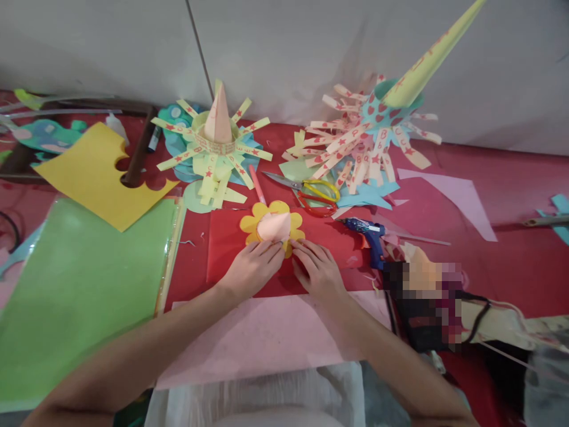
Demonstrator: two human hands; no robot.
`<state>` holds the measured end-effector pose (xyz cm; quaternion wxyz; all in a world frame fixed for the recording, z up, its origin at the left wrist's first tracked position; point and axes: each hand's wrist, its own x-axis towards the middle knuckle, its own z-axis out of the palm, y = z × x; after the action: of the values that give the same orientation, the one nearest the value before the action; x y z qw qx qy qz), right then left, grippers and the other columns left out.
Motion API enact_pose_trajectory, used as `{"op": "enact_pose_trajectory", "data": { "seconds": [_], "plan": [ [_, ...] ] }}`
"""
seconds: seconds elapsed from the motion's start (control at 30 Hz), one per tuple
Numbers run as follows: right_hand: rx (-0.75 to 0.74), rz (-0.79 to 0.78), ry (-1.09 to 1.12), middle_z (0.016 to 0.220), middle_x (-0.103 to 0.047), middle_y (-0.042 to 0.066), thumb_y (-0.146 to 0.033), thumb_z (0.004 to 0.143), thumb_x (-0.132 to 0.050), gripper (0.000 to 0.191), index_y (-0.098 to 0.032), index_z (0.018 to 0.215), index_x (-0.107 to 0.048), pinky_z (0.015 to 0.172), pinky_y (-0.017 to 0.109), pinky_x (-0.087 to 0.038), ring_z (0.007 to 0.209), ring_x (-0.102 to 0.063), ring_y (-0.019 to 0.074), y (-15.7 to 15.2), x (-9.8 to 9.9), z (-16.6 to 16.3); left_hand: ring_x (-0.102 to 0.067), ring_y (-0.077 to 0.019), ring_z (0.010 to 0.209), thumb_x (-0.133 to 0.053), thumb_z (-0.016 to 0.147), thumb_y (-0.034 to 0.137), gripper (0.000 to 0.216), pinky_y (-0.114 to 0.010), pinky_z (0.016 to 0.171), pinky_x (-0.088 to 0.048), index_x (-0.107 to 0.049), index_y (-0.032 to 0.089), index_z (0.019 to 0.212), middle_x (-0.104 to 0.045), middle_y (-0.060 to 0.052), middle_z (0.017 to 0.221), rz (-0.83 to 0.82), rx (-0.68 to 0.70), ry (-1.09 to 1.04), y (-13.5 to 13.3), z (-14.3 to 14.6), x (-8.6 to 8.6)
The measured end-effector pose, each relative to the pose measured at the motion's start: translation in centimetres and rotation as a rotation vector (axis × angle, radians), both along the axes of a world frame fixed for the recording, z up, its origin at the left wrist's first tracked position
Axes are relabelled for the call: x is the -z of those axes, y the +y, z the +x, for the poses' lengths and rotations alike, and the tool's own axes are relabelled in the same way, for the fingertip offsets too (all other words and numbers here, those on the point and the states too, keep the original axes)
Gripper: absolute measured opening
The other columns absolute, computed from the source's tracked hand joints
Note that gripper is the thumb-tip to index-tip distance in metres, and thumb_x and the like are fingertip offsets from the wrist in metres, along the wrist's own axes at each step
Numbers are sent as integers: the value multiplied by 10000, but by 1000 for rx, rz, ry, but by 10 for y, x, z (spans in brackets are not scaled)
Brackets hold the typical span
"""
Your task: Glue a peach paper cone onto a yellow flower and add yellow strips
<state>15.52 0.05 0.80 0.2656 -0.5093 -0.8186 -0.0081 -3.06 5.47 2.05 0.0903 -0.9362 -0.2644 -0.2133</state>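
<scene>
A yellow paper flower (pixel 249 224) with a pale pink paper cone (pixel 274 226) at its middle lies over a red paper sheet (pixel 344 240). My left hand (pixel 255 268) has its fingers closed at the flower's lower edge, close to the cone. From the lower right, my right hand (pixel 319 268) pinches the petals, thumb bent under the fingers. The fingertips of both hands nearly meet and hide the lower petals. Scissors (pixel 306 191) with yellow and red handles lie behind the flower, near a pink pen (pixel 256 185). A blue glue gun (pixel 376 237) rests to the right.
Two fringed paper crowns with cones, one small (pixel 217 139) and one tall (pixel 386 118), stand by the wall. Yellow card (pixel 104 178) and a green sheet (pixel 98 279) lie left, beside a brown tray (pixel 142 136). Pink paper (pixel 267 332) is in front; a blurred dark object (pixel 418 320) sits right.
</scene>
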Motion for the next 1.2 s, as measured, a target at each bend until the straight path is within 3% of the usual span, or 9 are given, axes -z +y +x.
{"op": "enact_pose_trajectory", "data": {
  "seconds": [0.53,0.93,1.2],
  "plan": [
    [-42,-81,6,1236,-606,88,-187,854,-494,368,-171,1221,-506,972,424,-437,1189,-517,210,-1,-2,-3,-646,-130,765,-453,896,145,172,-257,667,-497,-611,153,827,-696,-25,838,-3,-6,-81,0,1,-3],
    [-86,-115,-33,1265,-585,74,-219,868,-491,296,-177,1153,-557,1072,467,-345,1247,-470,208,-1,-3,-5,-625,-132,718,-456,892,148,197,-266,674,-498,-594,154,753,-662,-23,759,-51,-1,-106,-1,1,-1],
    [-76,-97,-7,1251,-596,72,-191,859,-499,272,-169,1122,-564,1056,460,-372,1228,-492,212,-1,-3,-5,-625,-127,687,-481,880,147,188,-257,648,-488,-592,156,727,-669,-11,734,-29,-11,-113,-1,1,-2]
  ]
}}
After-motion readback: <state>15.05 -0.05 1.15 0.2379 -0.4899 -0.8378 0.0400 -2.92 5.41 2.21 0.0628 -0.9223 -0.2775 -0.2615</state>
